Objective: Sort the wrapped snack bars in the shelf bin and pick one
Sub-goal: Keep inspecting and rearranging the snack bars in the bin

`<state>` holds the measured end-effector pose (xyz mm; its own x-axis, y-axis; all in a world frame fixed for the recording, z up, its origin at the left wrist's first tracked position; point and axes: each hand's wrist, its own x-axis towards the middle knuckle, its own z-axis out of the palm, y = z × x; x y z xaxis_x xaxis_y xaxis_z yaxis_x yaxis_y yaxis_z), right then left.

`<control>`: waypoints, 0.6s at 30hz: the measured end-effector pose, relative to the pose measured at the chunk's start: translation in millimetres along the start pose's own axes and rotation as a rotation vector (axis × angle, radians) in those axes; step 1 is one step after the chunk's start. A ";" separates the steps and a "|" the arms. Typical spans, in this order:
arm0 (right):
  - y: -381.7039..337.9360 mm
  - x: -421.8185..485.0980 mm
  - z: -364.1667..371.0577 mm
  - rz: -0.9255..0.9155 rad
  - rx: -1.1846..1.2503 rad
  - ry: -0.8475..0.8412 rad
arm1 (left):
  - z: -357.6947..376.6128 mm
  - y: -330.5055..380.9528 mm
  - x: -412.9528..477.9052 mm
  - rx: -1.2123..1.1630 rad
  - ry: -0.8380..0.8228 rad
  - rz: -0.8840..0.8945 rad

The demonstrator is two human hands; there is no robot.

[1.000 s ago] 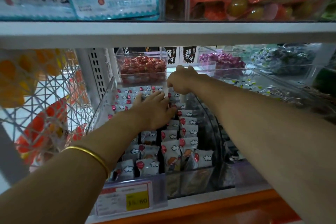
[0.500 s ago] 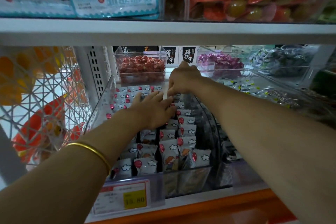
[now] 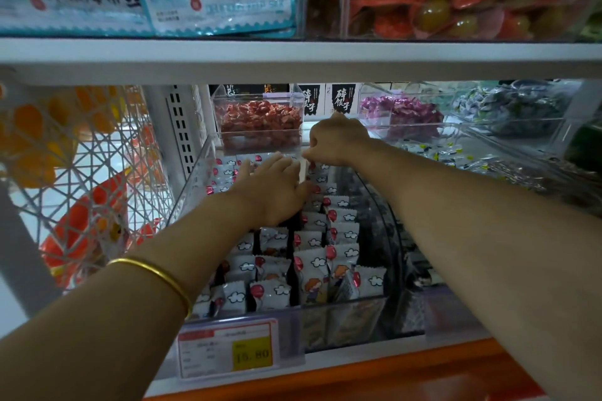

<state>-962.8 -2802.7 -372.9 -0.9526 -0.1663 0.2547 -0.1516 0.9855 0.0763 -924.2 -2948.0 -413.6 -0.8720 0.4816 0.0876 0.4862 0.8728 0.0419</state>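
Grips first: the right grip (image 3: 338,140) is curled, pinching what looks like one snack bar (image 3: 303,169) at the far end of the shelf bin (image 3: 190,192); the left grip (image 3: 273,192) lies flat, fingers straight, on the far rows (image 3: 224,169). We judge sorting in hand. Next move: lift that bar clear without dragging its neighbours.

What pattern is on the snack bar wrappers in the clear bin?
The snack bar wrappers are white with clouds and red balloons; head view.
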 end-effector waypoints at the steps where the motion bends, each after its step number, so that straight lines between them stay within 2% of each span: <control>1: -0.8 -1.8 -2.6 0.008 0.004 0.012 | -2.3 -2.4 -3.3 -0.012 0.015 -0.008; 7: -10.2 -25.2 -17.2 -0.017 0.094 0.054 | -8.0 -9.0 -28.3 -0.032 -0.036 -0.047; 11: -14.0 -60.1 -13.4 -0.137 -0.098 -0.111 | -3.9 -1.6 -40.2 0.037 -0.090 -0.047; 15: -13.6 -72.8 -16.1 -0.146 -0.284 -0.253 | 1.5 3.5 -45.4 0.059 -0.140 -0.046; 18: -17.2 -73.9 -18.8 -0.132 -0.336 -0.310 | 2.9 5.7 -45.0 0.043 -0.126 -0.057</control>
<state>-884.8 -2807.9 -374.9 -0.9725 -0.2209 -0.0736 -0.2315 0.8826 0.4091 -882.3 -2964.5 -420.2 -0.8998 0.4345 -0.0391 0.4348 0.9005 0.0004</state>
